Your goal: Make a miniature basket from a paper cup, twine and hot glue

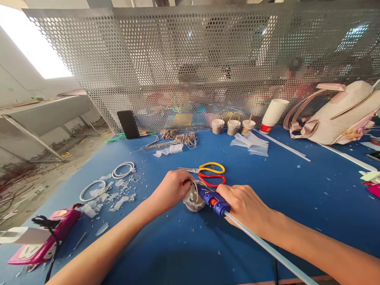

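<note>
Left fingers (184,185) pinching a cord (194,189) over the small cup (194,202), right fingers (228,194) wrapped round a blue glue gun (216,201), near the table's (184,241) front edge.

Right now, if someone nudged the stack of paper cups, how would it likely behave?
The stack is probably light for its size, being thin-walled nested cups. It looks apt to tip, since it is tall, tilted and narrow at the base. Once down, its round sides might let it roll on the flat table.
</note>
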A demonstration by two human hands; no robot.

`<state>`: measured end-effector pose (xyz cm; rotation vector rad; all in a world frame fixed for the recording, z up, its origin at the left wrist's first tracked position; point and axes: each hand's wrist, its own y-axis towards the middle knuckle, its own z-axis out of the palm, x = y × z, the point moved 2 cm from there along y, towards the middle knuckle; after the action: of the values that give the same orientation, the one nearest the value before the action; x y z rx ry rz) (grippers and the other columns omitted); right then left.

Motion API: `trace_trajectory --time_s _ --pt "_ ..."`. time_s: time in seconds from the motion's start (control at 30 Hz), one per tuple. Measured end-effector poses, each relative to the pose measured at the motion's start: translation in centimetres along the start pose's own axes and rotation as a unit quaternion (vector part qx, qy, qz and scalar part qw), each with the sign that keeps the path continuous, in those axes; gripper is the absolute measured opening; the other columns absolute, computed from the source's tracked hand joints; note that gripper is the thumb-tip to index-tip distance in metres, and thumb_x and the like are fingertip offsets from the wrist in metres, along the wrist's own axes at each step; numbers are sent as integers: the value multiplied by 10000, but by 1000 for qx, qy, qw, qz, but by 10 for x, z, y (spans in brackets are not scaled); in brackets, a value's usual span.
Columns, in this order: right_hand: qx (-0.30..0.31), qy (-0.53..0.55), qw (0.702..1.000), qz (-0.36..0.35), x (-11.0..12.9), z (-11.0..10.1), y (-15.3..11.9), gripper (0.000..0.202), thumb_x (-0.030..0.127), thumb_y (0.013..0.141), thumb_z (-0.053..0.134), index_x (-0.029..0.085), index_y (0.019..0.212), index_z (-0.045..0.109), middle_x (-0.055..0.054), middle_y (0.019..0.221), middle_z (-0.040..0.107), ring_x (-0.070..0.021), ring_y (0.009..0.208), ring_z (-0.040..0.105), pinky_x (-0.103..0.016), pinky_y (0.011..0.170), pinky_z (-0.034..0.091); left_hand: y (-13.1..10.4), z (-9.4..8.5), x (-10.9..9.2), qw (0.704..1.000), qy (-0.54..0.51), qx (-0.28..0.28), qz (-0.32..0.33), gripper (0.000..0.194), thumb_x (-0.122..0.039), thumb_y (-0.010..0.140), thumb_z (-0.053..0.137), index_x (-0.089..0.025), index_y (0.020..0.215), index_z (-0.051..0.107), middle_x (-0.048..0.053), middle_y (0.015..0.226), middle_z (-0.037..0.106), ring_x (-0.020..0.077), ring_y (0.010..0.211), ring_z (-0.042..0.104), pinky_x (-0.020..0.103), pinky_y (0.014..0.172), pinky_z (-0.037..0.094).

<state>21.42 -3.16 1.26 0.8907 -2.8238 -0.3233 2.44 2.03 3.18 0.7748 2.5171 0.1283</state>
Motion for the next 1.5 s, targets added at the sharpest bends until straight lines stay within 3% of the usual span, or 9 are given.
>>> trace_trajectory --time_s 0.3,0.87,1.1,1.3,1.5 --pt "49 45 996 55 4 0 6 86 151 763 560 173 817 498 -42 689 697 -200 610 660 -267 478 222 0 -2 -2 999 9 0 35 267 -12 709 460 -158 748 680 17 715 691 126 638 608 205 607 460" --pt "16 60 995 80 5 3 1 101 125 738 530 197 768 465 -20 654 675 -190 566 641 -272 470 203 -1 -3 -1 999 30 7 42 257 -43 733 444 -159 753 673 22 704 677 120 600 576 210 599 452" --pt "20 33 998 57 12 6 9 59 132 753 519 173 790 499 -45 661 685 -193 548 632 -278 467 177 -1 -3 -1 999 34 8 27 266 -14 721 453 -147 750 681 24 707 681 125 616 587 210 602 448" --pt "20 9 999 30 12 4 6 150 50 683 490 174 766 478 -34 605 659 -173 502 598 -280 475 169 -2 -2 1 999 25 9 32 266 -23 727 451 -154 757 682 24 724 685 127 638 598 214 623 458" --pt "-26 32 999 19 9 7 3 81 129 784 464 195 747 435 -27 577 643 -181 487 599 -273 469 188 -2 -2 1 999 26 16 28 252 -28 731 460 -148 761 680 27 728 687 125 628 589 216 611 451"
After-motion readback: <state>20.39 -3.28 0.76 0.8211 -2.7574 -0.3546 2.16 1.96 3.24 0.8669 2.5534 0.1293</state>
